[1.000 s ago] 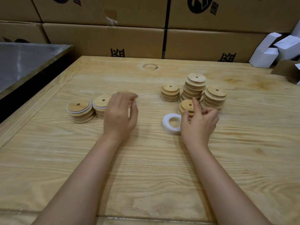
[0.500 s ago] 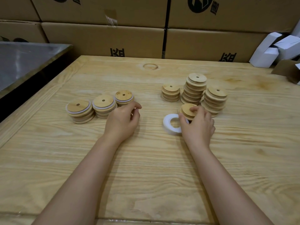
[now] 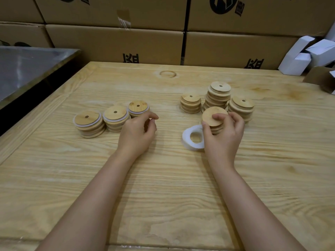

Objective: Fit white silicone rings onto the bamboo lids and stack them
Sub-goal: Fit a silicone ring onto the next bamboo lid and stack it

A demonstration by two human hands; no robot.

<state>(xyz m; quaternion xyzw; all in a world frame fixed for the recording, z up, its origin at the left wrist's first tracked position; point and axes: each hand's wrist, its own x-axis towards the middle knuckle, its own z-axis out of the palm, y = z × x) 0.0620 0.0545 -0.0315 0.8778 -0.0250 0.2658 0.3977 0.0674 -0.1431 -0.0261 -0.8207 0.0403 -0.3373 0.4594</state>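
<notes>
My right hand [image 3: 223, 134] grips one bamboo lid [image 3: 212, 115] by its edge, tilted up just above a short stack of bare lids [image 3: 216, 130]. A small pile of white silicone rings [image 3: 187, 140] lies on the table against that hand's left side. Behind stand three more stacks of bare lids [image 3: 190, 104] [image 3: 219, 95] [image 3: 242, 106]. On the left are three stacks of lids with white rings fitted [image 3: 88, 124] [image 3: 116, 117] [image 3: 138, 107]. My left hand [image 3: 138, 133] rests beside the nearest ringed stack, fingers loosely curled, with nothing visible in it.
The wooden table [image 3: 163, 187] has a raised border along its left edge. Brown cardboard cartons [image 3: 116, 42] wall off the back. White folded boxes [image 3: 306, 53] and an open carton [image 3: 322, 78] sit at the back right. A metal surface [image 3: 27, 66] lies to the left.
My left hand drew back from the third ringed stack, uncovering it. My right hand closed on the top lid of the near short stack and lifted it, tilted.
</notes>
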